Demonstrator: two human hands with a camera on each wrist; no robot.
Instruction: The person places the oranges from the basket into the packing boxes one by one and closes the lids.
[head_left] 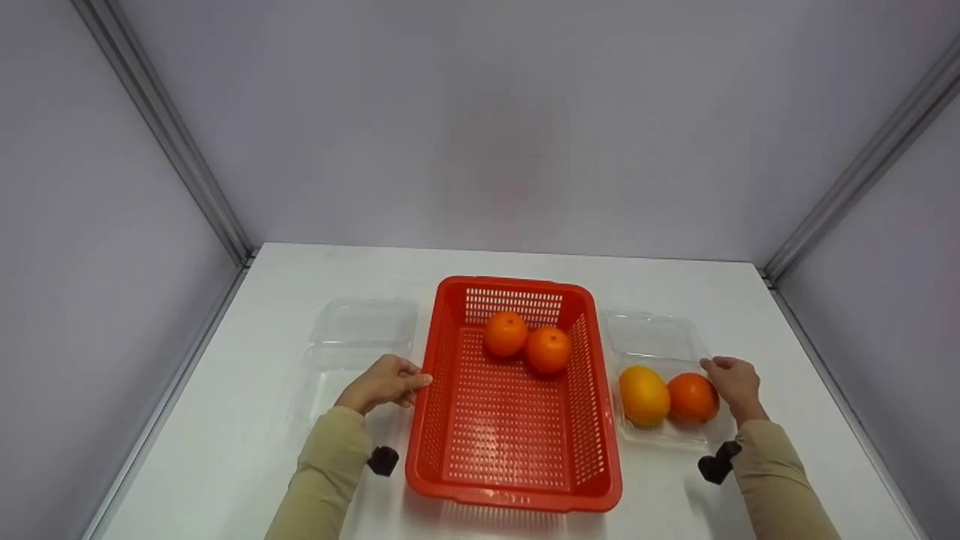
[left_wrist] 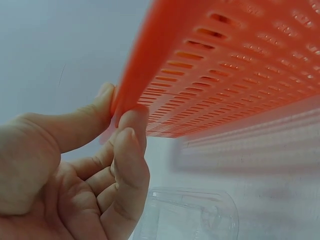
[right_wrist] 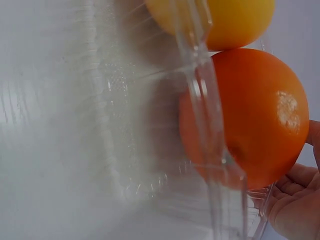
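My left hand (head_left: 386, 384) pinches the left rim of a red perforated plastic basket (head_left: 504, 495) between thumb and fingers; the left wrist view shows this grip on the basket rim (left_wrist: 145, 60). Inside the basket, toward its far end, two oranges (head_left: 505, 334) lie side by side. To the right stands an open clear plastic clamshell box (head_left: 664, 444), which holds a yellow-orange fruit (head_left: 644, 397) and a darker orange (head_left: 693, 398). With curled fingers, my right hand (head_left: 736, 386) holds the box's right edge near the hinge. The orange (right_wrist: 250, 120) partly hides those fingers in the right wrist view.
Another open clear clamshell box (head_left: 364, 322) lies left of the basket, partly behind my left hand. All of this is on a white table (head_left: 225, 420). Pale panels (head_left: 510, 135) stand at the back and both sides.
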